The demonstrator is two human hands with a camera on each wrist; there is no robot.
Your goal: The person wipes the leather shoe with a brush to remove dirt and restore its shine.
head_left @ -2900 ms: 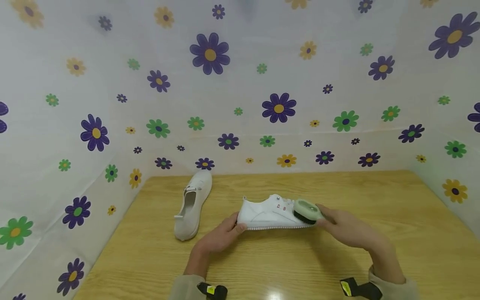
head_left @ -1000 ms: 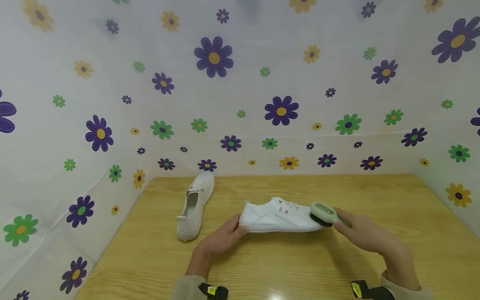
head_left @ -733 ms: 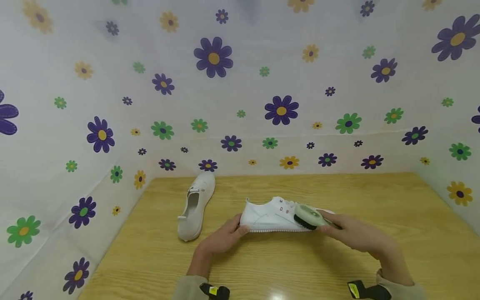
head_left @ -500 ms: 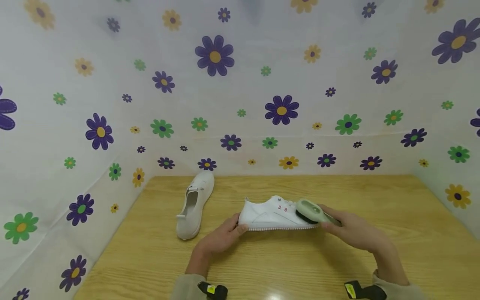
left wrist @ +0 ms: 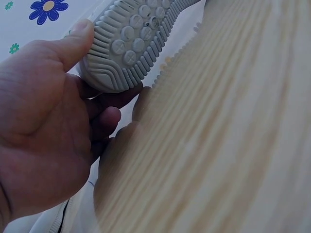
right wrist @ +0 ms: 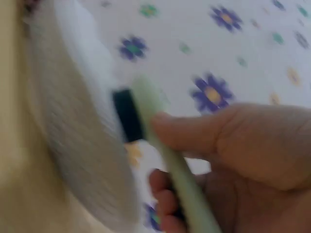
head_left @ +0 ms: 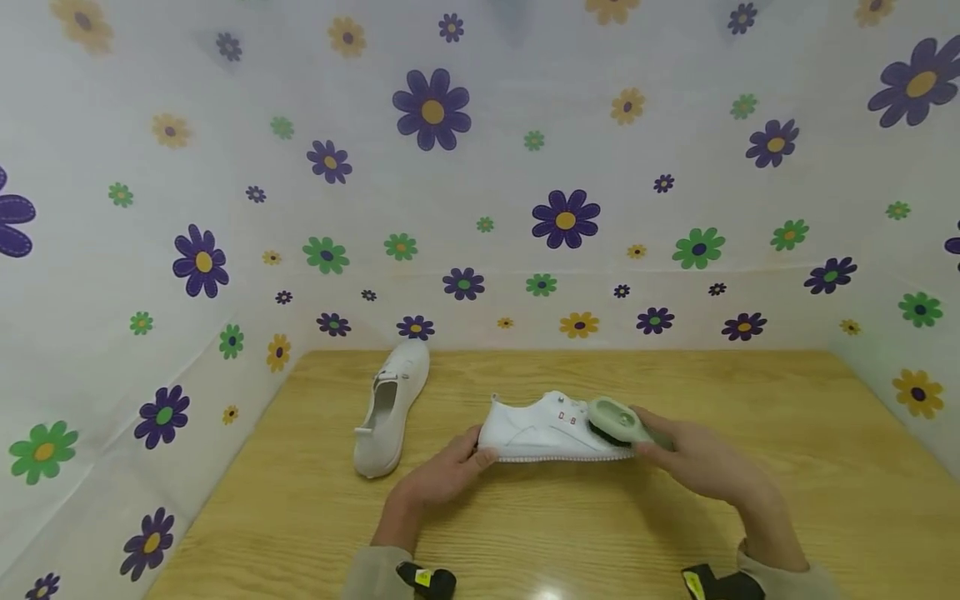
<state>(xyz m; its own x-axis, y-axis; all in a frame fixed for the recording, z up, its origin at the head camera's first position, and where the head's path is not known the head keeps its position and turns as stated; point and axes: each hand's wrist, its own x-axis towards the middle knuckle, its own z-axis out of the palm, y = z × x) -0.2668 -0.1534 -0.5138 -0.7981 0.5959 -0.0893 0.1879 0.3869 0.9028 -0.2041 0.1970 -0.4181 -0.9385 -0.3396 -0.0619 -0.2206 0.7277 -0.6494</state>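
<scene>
- Taken with 12 o'clock straight away from the person, a white shoe is held at the middle of the wooden counter, its toe to 3 o'clock and its heel to 9.
- Red letters, D and B, stand on its near side below the lacing. The left wrist view shows its grey tread, with round studs, so the heel end is tipped up; whether the toe end touches the counter I cannot tell.
- The left hand, at 8 o'clock from the shoe, grips the heel, thumb on one side and fingers bent round the other.
- The right hand, between 3 and 4 o'clock, is closed on the handle of a pale green brush, thumb along it.
- The brush's head lies over the toe half of the shoe, dark bristles facing the upper. The right wrist view is blurred there.
- A second white shoe stands on its sole between 9 and 10 o'clock from the held one, toe towards 1 o'clock, opening upward.
- A white flower-printed sheet rises behind the counter at 12 o'clock and along its sides at 9 and 3.
</scene>
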